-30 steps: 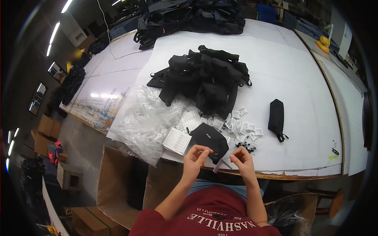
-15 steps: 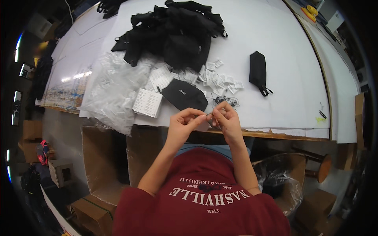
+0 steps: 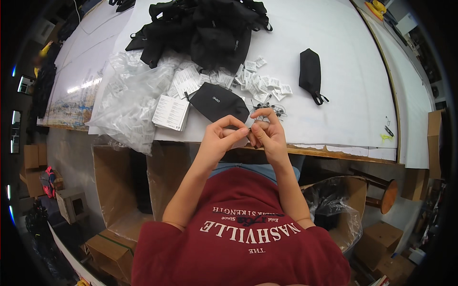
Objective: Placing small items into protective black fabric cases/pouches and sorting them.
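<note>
Small dark piece [image 3: 249, 129] between both hands [image 3: 220, 139] [image 3: 270, 137]

The person wears a dark red T-shirt [image 3: 200, 267], its short sleeves [image 3: 155, 240] ending near the elbows, left and right. Across its front I see bold white lettering [image 3: 249, 231] in rows of different sizes, with darker print [image 3: 260, 219] among them. Light blue trousers [image 3: 265, 168] show beyond its far edge.

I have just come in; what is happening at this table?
The person's left hand and right hand meet at the table's near edge, pinching a small dark thing, too small to identify. A black pouch lies just beyond, between printed cards and a tangle of dark strings; farther back is a heap of black pouches.
</note>
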